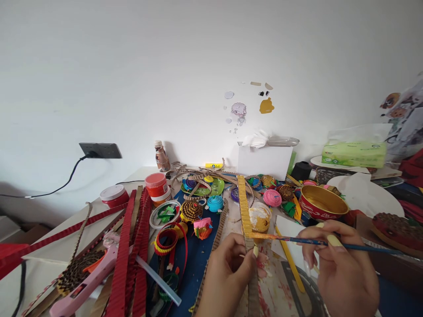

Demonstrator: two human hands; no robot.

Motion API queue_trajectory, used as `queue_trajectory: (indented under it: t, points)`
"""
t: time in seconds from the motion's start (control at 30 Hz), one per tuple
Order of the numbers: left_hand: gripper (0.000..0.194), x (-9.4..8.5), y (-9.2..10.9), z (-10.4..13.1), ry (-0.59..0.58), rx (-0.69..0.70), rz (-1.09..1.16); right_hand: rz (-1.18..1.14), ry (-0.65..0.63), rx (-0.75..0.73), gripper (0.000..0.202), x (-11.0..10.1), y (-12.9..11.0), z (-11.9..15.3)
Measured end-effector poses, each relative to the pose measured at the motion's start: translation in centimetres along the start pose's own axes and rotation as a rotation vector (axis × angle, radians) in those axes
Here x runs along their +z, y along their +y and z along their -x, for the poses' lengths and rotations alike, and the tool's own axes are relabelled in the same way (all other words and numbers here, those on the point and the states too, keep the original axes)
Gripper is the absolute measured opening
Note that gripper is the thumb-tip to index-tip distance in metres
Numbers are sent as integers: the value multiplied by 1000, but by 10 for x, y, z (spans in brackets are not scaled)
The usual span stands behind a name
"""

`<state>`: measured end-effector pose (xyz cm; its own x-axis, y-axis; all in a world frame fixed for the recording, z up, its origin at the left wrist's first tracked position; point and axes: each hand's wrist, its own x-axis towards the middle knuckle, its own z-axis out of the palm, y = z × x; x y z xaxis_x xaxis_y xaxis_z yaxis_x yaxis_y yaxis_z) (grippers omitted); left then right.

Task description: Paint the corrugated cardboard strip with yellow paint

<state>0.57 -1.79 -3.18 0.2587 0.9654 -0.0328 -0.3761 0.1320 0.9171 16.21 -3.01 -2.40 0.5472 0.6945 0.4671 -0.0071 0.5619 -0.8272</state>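
My left hand (228, 273) pinches a strip of corrugated cardboard (243, 207) that stands up in front of me. Its upper length is painted yellow, while the part below my fingers is bare brown. In my right hand (343, 264) is a thin paintbrush (310, 241) with a blue handle, held almost level. The brush's yellow-stained tip touches the strip just above my left fingers, where yellow gives way to brown. Behind the strip stands a small tub of yellow paint (260, 219), partly hidden by it.
Red-painted strips (122, 255) and a pink glue gun (89, 279) lie at left. Paint jars (156, 187), coiled cardboard pieces (191, 210) and a green tray (216, 187) crowd the middle. A red tin bowl (322, 204), a yellow stick (291, 259) and a tissue pack (355, 152) are at right.
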Motion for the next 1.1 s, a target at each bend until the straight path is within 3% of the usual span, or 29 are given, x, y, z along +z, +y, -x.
queue_trajectory:
  t: [0.2, 0.4, 0.67, 1.1]
  points:
    - [27, 0, 1, 0, -2, -4, 1, -10, -23, 32, 5, -7, 3, -2]
    - [29, -1, 2, 0, -11, -16, -14, -39, 145, 28, 7, 4, -8, -3]
    - [25, 0, 6, -2, 7, -14, 33, -2, 119, 3, 2, -2, -4, -5]
    - [29, -7, 2, -10, 204, -120, 215, 21, 19, -72, 9, -3, -2, -2]
